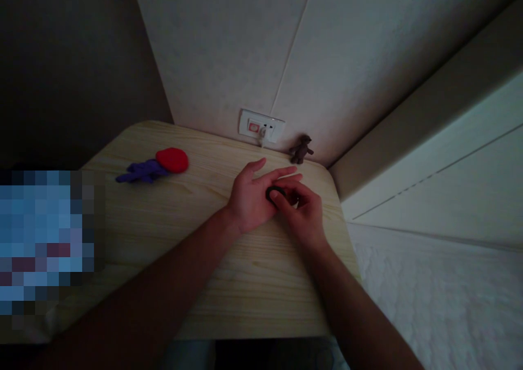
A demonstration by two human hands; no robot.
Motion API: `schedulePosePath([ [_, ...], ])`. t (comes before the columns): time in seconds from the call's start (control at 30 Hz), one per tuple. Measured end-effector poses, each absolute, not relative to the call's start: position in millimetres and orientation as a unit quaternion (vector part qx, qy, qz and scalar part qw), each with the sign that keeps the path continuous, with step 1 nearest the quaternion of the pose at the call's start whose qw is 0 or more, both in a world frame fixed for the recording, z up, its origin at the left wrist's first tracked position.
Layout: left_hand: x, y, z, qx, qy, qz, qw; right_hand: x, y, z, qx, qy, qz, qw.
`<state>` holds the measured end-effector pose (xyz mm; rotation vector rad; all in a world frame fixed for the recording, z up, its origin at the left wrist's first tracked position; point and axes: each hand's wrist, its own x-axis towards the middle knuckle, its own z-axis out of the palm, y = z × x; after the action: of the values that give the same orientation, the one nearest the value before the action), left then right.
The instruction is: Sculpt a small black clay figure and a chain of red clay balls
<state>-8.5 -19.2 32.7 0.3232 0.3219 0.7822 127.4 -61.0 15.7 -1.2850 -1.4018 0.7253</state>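
My left hand (250, 195) lies palm up on the pale wooden table (171, 239), fingers stretched toward the wall. A small dark ring-shaped object (274, 194) rests on its palm near the fingers. My right hand (303, 213) is closed in a pinch on that dark object, thumb and fingertips pressing it against the left palm. The light is dim, so I cannot make out what the object is.
A red blob with a purple figure (153, 166) lies at the table's far left. A small brown figure (301, 149) stands against the wall beside a white socket plate (260, 125). A white textured bed surface (441, 299) lies to the right.
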Motion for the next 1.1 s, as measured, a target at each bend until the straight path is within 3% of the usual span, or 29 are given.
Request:
schedulePosePath([
  [0.87, -15.8, -14.3, 22.2, 0.28, 0.147, 0.309, 0.897, 141.5, -56.0, 17.1, -0.554, -0.585, 0.365, 0.466],
  [1.1, -14.5, -13.9, 26.5, 0.246, 0.137, 0.328, 0.902, 137.3, -58.2, 20.6, -0.551, -0.579, 0.335, 0.499],
])
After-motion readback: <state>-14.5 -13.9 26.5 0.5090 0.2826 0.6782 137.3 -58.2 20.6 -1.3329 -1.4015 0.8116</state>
